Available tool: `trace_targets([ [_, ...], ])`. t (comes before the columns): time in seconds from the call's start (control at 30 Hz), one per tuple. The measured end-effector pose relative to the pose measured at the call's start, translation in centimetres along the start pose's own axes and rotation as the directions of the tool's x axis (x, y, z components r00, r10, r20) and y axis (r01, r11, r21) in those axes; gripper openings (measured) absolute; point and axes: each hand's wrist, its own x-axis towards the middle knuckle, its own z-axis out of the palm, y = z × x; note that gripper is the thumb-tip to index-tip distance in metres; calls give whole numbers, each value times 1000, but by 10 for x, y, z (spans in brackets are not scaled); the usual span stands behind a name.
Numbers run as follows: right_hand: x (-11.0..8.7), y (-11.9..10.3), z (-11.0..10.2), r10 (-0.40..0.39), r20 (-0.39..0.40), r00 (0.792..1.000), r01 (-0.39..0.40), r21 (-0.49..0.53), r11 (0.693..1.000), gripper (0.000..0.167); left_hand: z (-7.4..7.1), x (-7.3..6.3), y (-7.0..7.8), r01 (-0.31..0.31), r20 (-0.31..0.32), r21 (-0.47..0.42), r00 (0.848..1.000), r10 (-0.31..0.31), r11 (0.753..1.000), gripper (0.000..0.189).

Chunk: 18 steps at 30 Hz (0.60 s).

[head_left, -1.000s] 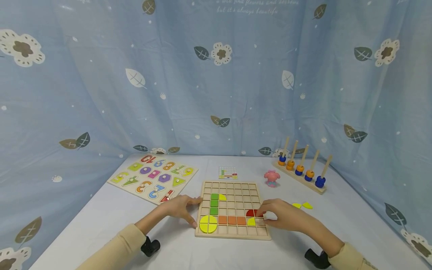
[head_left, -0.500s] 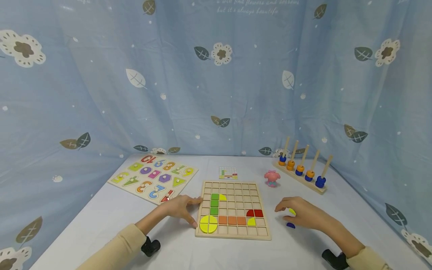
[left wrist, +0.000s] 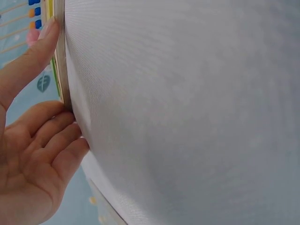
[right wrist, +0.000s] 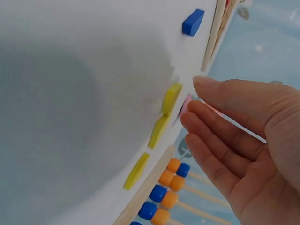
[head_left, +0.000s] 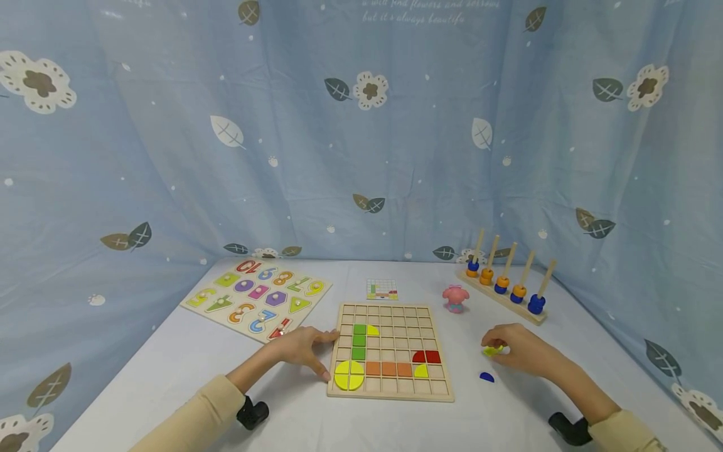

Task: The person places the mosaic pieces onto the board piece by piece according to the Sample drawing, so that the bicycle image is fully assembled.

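Observation:
A wooden grid board (head_left: 390, 396) lies in the middle of the table in the head view. Green, orange, red and yellow pieces sit in some of its cells. My left hand (head_left: 302, 348) rests at its left side, thumb by the near corner and fingertips along the edge. Right of the board, my right hand (head_left: 519, 348) hovers over loose yellow pieces (head_left: 493, 351), fingers slightly bent. In the right wrist view, yellow quarter-circle pieces (right wrist: 171, 99) lie just beyond the fingertips, with nothing between thumb and fingers. A blue half-round piece (head_left: 487, 377) lies closer to me.
A number and shape puzzle (head_left: 305, 295) lies at the back left. Behind the board are a small pattern card (head_left: 381, 289) and a pink toy figure (head_left: 455, 298). A peg rack (head_left: 530, 314) with blue and orange beads stands at the back right.
My right hand has left the board and moved right to the yellow pieces, uncovering a red square beside the red quarter-circle and the blue piece. The left hand stays put.

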Motion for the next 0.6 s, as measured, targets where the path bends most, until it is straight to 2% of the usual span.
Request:
trace_targets([
  [0.17,0,4,1,71,-3,997,-71,12,997,20,0,0,0,3,2,-4,1000,-3,1000,89],
  [0.27,0,6,2,83,-10,996,-83,16,996,18,0,0,0,4,1,-2,1000,-4,1000,89],
  [0.6,1,8,6,12,-37,999,-13,-11,1000,15,0,0,0,6,-2,3,1000,-6,1000,89],
])
